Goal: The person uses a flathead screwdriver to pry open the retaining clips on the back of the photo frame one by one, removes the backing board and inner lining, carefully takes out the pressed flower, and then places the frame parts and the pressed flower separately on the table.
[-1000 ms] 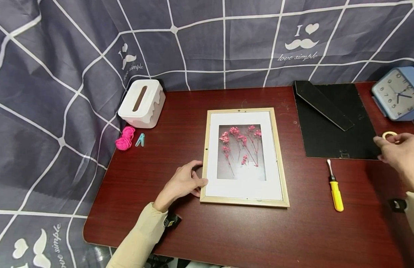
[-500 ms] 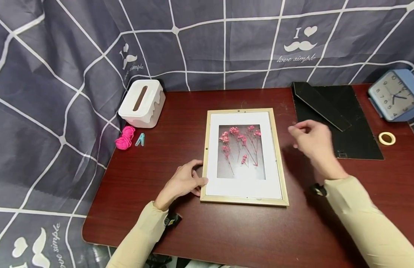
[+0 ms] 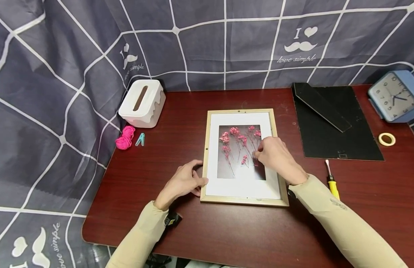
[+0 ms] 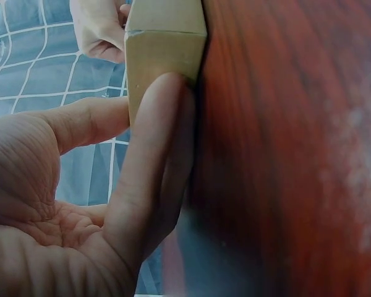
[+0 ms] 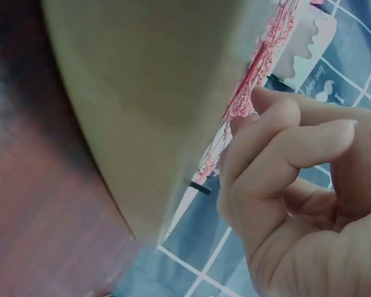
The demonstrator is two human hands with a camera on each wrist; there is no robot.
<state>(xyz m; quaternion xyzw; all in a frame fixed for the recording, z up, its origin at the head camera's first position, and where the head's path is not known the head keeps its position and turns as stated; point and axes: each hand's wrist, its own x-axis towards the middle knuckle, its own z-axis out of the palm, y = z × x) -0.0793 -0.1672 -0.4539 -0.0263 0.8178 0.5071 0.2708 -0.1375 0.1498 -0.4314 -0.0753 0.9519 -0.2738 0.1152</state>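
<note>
A picture frame [image 3: 247,201] with a pale wooden border and white mat lies on the dark red table. Several pink dried flowers [image 3: 234,131] on thin stems are spread over its grey centre. My left hand [image 3: 181,182] grips the frame's lower left edge, thumb on the border and fingers along the outer side, as the left wrist view shows. Over the right part of the frame, my right hand [image 3: 277,158] pinches a dried flower by its stem. Its fingertips [image 5: 260,99] meet at the red stems in the right wrist view; its other fingers are curled.
A black backing board [image 3: 327,145] with a stand lies to the right, a yellow screwdriver [image 3: 333,190] below it. Beyond are a tape roll [image 3: 387,139] and a blue clock [image 3: 394,96]. Left: tissue box [image 3: 141,102], pink yarn [image 3: 125,137], teal clip [image 3: 140,139].
My right hand has let go of the tape roll at the right, come left over the frame and taken a flower stem. The left hand has stayed at the frame's edge.
</note>
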